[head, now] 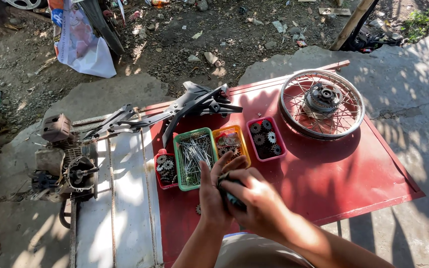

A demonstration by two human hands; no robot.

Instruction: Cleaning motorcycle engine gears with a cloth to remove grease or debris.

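Both hands, left hand [214,191] and right hand [254,201], are pressed around a dark part [232,197]; sorting appears underway, with baskets just beyond the grip.

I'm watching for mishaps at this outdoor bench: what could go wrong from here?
Both hands, left hand and right hand, clasp a small dark part above the red panel; if dropped, it might roll off onto the dirt. A loose gear lies near the left wrist and could get knocked away.

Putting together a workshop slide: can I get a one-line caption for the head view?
Both hands clasp a small dark part above a red metal sheet bearing plastic baskets of sprockets and a spoked wheel.
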